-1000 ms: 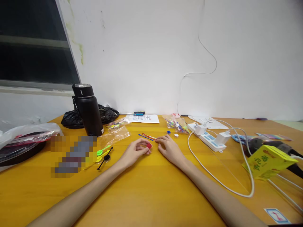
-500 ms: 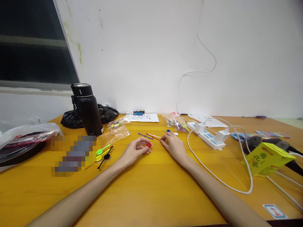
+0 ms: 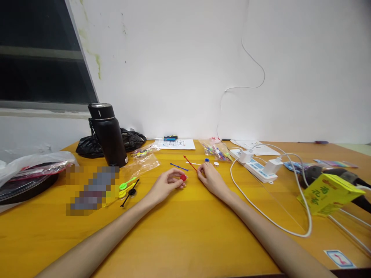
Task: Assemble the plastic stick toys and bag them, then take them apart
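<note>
My left hand [image 3: 168, 186] is closed on a small red disc [image 3: 182, 177], pinched at the fingertips. To its right, my right hand [image 3: 211, 178] grips one end of a red arrow [image 3: 189, 163], whose tip points up and to the left. A blue arrow [image 3: 179, 166] lies on the table just beyond my hands. Partly hidden behind the right fingers is a white arrow [image 3: 194, 163]. A blue disc [image 3: 206, 160] and a white disc [image 3: 216, 164] rest beyond the right hand. Left of my left forearm are spinner arrows with discs: black [image 3: 132, 192], yellow [image 3: 123, 193] and green [image 3: 123, 186].
A black bottle [image 3: 108, 135] stands at the back left by a clear plastic bag [image 3: 142, 166]. Bagged coloured pieces [image 3: 217, 150] lie near the wall. On the right are a white power strip [image 3: 256, 170], looping white cables and a yellow carton [image 3: 327, 195].
The red arrow in my right hand has swung up from nearly flat to a steeper slant. My left hand still holds the red disc in about the same place.
</note>
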Demonstrator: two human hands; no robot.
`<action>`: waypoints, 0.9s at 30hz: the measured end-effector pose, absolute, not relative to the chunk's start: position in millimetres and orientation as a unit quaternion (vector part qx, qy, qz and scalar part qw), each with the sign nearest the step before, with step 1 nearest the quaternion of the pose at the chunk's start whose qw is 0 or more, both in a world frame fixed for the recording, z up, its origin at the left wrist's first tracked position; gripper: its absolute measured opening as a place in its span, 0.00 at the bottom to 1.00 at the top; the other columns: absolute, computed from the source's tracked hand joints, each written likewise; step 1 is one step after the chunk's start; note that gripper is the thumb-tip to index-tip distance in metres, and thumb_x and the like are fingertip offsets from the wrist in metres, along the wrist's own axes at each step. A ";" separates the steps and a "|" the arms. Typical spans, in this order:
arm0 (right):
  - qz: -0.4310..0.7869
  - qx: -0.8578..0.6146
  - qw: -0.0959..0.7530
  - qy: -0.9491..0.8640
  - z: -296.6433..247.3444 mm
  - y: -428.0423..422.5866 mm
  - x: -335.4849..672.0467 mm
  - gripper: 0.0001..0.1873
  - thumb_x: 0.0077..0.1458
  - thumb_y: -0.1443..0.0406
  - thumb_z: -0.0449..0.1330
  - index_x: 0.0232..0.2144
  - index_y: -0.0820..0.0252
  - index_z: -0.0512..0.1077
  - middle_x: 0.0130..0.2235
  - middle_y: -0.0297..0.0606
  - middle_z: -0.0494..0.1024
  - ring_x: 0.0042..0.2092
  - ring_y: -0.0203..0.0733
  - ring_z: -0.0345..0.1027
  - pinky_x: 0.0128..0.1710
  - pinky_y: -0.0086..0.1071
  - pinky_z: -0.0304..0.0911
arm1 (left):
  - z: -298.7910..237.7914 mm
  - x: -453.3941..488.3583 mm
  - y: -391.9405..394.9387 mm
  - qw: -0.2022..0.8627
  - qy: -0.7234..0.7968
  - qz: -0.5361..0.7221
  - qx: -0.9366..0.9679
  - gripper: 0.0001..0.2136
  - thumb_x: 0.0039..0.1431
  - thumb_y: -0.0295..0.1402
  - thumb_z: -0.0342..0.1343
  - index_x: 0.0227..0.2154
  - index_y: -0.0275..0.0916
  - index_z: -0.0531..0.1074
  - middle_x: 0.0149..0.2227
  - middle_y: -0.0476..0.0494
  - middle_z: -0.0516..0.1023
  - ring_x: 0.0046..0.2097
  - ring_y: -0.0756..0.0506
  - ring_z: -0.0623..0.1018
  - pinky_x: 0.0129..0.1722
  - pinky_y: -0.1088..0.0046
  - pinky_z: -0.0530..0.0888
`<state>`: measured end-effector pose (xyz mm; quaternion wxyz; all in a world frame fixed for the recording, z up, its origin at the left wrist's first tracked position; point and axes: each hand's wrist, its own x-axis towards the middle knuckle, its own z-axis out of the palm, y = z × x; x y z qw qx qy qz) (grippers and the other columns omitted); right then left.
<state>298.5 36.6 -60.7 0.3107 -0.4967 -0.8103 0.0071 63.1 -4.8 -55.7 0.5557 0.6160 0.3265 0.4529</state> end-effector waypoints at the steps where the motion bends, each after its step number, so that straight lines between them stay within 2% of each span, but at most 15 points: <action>1: 0.006 -0.500 0.316 -0.806 -61.6 38.6 299.8 0.06 0.64 0.66 0.51 0.35 0.58 0.67 0.39 0.45 0.74 0.42 0.48 0.67 0.43 0.39 0.64 | -55.8 62.9 -4.7 0.556 0.326 0.453 0.615 0.17 0.56 0.41 0.66 0.43 0.37 0.73 0.46 0.37 0.79 0.40 0.45 0.81 0.47 0.61 0.77; 7: 0.019 -0.523 0.361 -0.772 -65.4 49.4 306.9 0.08 0.66 0.65 0.47 0.39 0.59 0.65 0.44 0.49 0.75 0.47 0.52 0.66 0.50 0.45 0.63 | -53.8 64.1 -5.4 0.561 0.328 0.453 0.611 0.18 0.55 0.41 0.66 0.43 0.36 0.73 0.45 0.38 0.79 0.39 0.45 0.81 0.45 0.63 0.78; 14: 0.105 -0.475 0.338 -0.805 -67.6 44.8 303.0 0.08 0.68 0.63 0.45 0.36 0.56 0.61 0.47 0.50 0.74 0.51 0.50 0.69 0.51 0.44 0.64 | -48.9 65.3 -9.1 0.559 0.335 0.450 0.610 0.18 0.54 0.42 0.67 0.42 0.36 0.73 0.45 0.37 0.79 0.39 0.45 0.81 0.46 0.62 0.77; 18: 0.135 -0.464 0.366 -0.795 -63.5 38.4 292.2 0.08 0.68 0.61 0.47 0.37 0.56 0.62 0.46 0.48 0.76 0.49 0.48 0.70 0.50 0.43 0.65 | -48.4 65.2 -8.5 0.566 0.329 0.455 0.603 0.18 0.54 0.42 0.67 0.41 0.36 0.74 0.45 0.36 0.79 0.39 0.45 0.81 0.45 0.63 0.78; 21: 0.189 -0.446 0.429 -0.763 -56.2 35.2 284.8 0.09 0.67 0.57 0.50 0.39 0.56 0.63 0.43 0.45 0.77 0.45 0.46 0.73 0.49 0.42 0.66 | -49.3 63.7 -5.8 0.573 0.334 0.471 0.581 0.19 0.52 0.42 0.68 0.42 0.36 0.74 0.45 0.37 0.79 0.39 0.45 0.81 0.44 0.63 0.78; 24: 0.295 -0.407 0.491 -0.711 -49.5 31.9 280.1 0.15 0.62 0.51 0.56 0.36 0.56 0.63 0.38 0.41 0.78 0.41 0.44 0.75 0.45 0.39 0.69 | -49.1 61.5 -3.4 0.581 0.348 0.489 0.550 0.19 0.50 0.40 0.70 0.41 0.36 0.74 0.43 0.39 0.79 0.39 0.46 0.81 0.45 0.64 0.78; 27: 0.363 -0.387 0.509 -0.678 -45.4 27.1 277.0 0.20 0.56 0.47 0.62 0.32 0.55 0.63 0.34 0.39 0.78 0.39 0.44 0.75 0.43 0.37 0.69 | -47.7 60.3 -2.7 0.587 0.357 0.508 0.520 0.19 0.50 0.39 0.70 0.42 0.36 0.74 0.42 0.41 0.80 0.40 0.47 0.80 0.47 0.66 0.77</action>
